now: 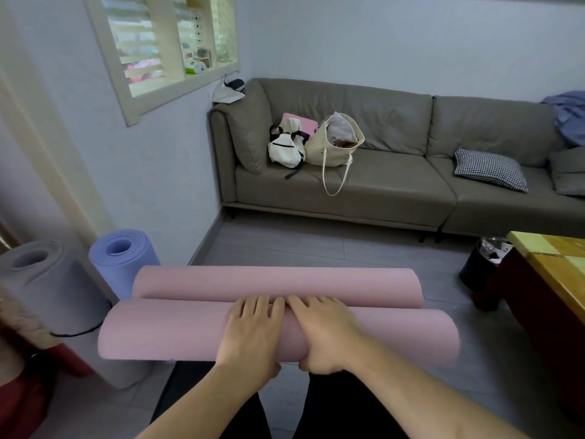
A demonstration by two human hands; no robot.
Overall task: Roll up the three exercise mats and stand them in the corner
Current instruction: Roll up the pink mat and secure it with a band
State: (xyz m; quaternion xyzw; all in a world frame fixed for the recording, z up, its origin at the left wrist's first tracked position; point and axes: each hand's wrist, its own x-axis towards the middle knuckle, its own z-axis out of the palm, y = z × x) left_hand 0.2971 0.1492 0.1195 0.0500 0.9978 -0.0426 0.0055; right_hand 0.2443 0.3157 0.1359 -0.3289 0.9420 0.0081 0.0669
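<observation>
- Across the person's lap, above the grey floor (285, 245), lies the pink mat (177, 334), mostly rolled, with a second curl of the same mat just beyond it.
- Both hands sit side by side at mid-length: the left hand (250, 334) and right hand (326, 331) have fingers spread over the top of the near roll and thumbs tucked beneath, clasping it.
- Foam like this looks light, soft and springy; it will likely try to uncurl if released, so firm pressure matters.
- A central hold suits rolling; for carrying, gripping round the full bundle seems safer.
- By the left wall, the blue mat (126, 258) and grey mat (41, 280) already stand upright.
</observation>
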